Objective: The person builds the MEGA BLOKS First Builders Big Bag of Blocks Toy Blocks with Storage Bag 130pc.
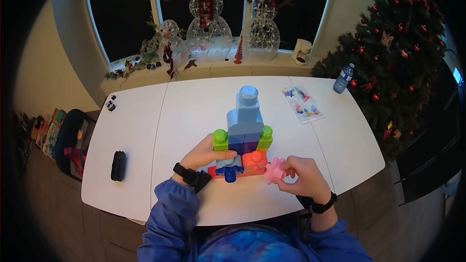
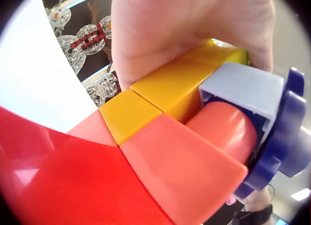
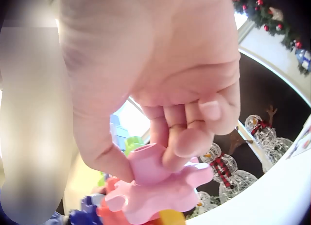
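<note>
A tower of large toy building blocks (image 1: 245,123) stands on the white table in front of me, pale blue at the top with a green block (image 1: 220,141) on either side. My left hand (image 1: 203,155) grips its lower left part, the thumb lying over a grey-blue block. From that block's front sticks a dark blue gear (image 1: 229,171), also seen in the left wrist view beside a coral peg (image 2: 226,130). Between thumb and fingers, my right hand (image 1: 306,177) pinches a pink gear (image 3: 158,193) by its hub, close to the right side of the orange block (image 1: 254,161).
A printed picture sheet (image 1: 303,104) and a water bottle (image 1: 343,79) are at the table's back right. A dark case (image 1: 118,166) lies at left, with small black-and-white items (image 1: 111,103) behind it. A decorated tree (image 1: 388,53) rises beyond the right edge.
</note>
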A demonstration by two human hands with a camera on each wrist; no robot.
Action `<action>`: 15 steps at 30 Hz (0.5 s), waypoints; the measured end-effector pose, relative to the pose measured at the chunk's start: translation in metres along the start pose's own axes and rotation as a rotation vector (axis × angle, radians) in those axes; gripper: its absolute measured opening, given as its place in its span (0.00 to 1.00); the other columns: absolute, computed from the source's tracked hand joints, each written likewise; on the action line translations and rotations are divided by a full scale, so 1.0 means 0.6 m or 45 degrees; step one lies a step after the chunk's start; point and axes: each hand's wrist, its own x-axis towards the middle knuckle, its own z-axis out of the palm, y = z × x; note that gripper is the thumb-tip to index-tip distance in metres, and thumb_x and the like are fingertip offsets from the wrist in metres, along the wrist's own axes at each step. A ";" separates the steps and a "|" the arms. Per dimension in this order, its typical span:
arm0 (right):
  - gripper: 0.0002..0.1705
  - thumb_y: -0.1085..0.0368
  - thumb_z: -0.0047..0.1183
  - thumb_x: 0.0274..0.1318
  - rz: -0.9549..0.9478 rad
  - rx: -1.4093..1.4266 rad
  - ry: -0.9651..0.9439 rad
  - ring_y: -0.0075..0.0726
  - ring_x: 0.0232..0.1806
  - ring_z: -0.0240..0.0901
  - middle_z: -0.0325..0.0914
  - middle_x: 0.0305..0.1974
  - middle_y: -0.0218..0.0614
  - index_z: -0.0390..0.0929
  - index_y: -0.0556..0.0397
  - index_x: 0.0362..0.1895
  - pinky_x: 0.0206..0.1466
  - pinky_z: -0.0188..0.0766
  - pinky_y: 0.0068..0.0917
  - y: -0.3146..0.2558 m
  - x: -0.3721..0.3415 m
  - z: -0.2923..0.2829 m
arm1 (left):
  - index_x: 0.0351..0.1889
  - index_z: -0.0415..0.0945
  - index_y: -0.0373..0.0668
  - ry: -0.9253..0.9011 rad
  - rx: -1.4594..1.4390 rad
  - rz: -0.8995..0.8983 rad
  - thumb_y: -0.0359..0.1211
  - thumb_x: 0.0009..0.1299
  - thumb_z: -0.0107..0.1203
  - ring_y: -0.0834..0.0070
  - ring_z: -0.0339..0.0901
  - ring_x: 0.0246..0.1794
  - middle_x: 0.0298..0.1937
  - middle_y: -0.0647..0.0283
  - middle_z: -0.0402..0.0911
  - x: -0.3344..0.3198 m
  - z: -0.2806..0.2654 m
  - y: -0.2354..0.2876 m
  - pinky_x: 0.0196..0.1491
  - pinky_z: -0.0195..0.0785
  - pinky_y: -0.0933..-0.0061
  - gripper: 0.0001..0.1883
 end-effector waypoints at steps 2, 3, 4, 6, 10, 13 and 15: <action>0.15 0.67 0.71 0.47 -0.169 -0.057 0.091 0.38 0.29 0.82 0.79 0.27 0.32 0.74 0.48 0.33 0.32 0.77 0.30 -0.011 -0.006 0.033 | 0.59 0.79 0.34 -0.037 -0.005 0.008 0.35 0.67 0.71 0.78 0.77 0.49 0.50 0.64 0.85 0.004 -0.004 -0.002 0.56 0.71 0.72 0.25; 0.15 0.67 0.71 0.48 -0.254 -0.085 0.137 0.39 0.30 0.82 0.79 0.28 0.32 0.74 0.48 0.33 0.32 0.77 0.31 -0.014 -0.008 0.048 | 0.59 0.79 0.34 -0.035 -0.006 0.011 0.35 0.67 0.71 0.78 0.77 0.49 0.50 0.64 0.85 0.004 -0.003 -0.001 0.56 0.71 0.72 0.25; 0.15 0.67 0.71 0.49 -0.301 -0.118 0.170 0.40 0.32 0.82 0.79 0.31 0.32 0.75 0.47 0.34 0.32 0.78 0.33 -0.011 -0.009 0.063 | 0.59 0.79 0.34 -0.033 -0.006 0.014 0.35 0.67 0.71 0.78 0.77 0.49 0.50 0.64 0.85 0.003 -0.002 0.001 0.56 0.71 0.72 0.25; 0.16 0.68 0.72 0.48 -0.321 -0.190 0.200 0.42 0.34 0.83 0.80 0.31 0.34 0.75 0.48 0.33 0.35 0.80 0.34 -0.016 -0.003 0.078 | 0.59 0.79 0.34 -0.033 -0.010 0.024 0.35 0.67 0.71 0.78 0.77 0.49 0.50 0.64 0.85 0.002 0.000 0.003 0.56 0.71 0.72 0.25; 0.16 0.69 0.72 0.47 -0.332 -0.271 0.176 0.44 0.37 0.84 0.81 0.33 0.34 0.75 0.49 0.35 0.37 0.81 0.35 -0.012 0.002 0.090 | 0.60 0.79 0.34 -0.045 -0.018 0.025 0.35 0.67 0.71 0.78 0.77 0.50 0.51 0.64 0.85 0.003 -0.004 -0.002 0.56 0.71 0.72 0.25; 0.16 0.69 0.72 0.48 -0.289 -0.286 0.180 0.45 0.36 0.84 0.80 0.32 0.36 0.75 0.49 0.35 0.35 0.80 0.35 -0.016 0.002 0.092 | 0.60 0.79 0.34 -0.057 -0.007 0.014 0.35 0.67 0.71 0.78 0.78 0.50 0.51 0.64 0.85 0.007 -0.010 -0.012 0.57 0.72 0.72 0.25; 0.16 0.68 0.72 0.48 -0.276 -0.277 0.207 0.45 0.34 0.83 0.80 0.31 0.36 0.74 0.49 0.35 0.33 0.79 0.36 -0.012 0.000 0.100 | 0.61 0.79 0.34 -0.058 0.000 0.008 0.35 0.68 0.71 0.77 0.78 0.51 0.52 0.63 0.85 0.007 -0.011 -0.012 0.57 0.72 0.72 0.26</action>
